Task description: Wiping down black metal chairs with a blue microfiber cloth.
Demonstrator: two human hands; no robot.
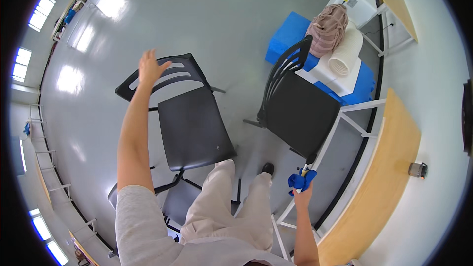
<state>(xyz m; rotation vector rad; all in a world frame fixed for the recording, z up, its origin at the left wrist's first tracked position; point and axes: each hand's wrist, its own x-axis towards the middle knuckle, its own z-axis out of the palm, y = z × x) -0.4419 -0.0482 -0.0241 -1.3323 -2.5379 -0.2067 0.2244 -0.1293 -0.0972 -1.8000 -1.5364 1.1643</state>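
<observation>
My left arm reaches forward, and my left hand [151, 68] is held with its thumb spread from the fingers, holding nothing. It is over the slatted backrest of a black chair [194, 125]; whether it touches the backrest I cannot tell. Low on the right, my right hand [303, 196] is closed around a bunched blue cloth [301, 181]. Something pale and thin sticks up from the cloth, too small to name. Just beyond that hand stands a second black chair [301, 111], its seat corner close to the cloth.
A wooden-topped table [377, 177] with white legs runs along the right wall, bearing a dark cup-like container [418, 170]. Farther off, a pink backpack [327, 29] and a white roll [346, 51] lie on blue and white blocks [288, 34]. Another chair [180, 199] is beside my legs.
</observation>
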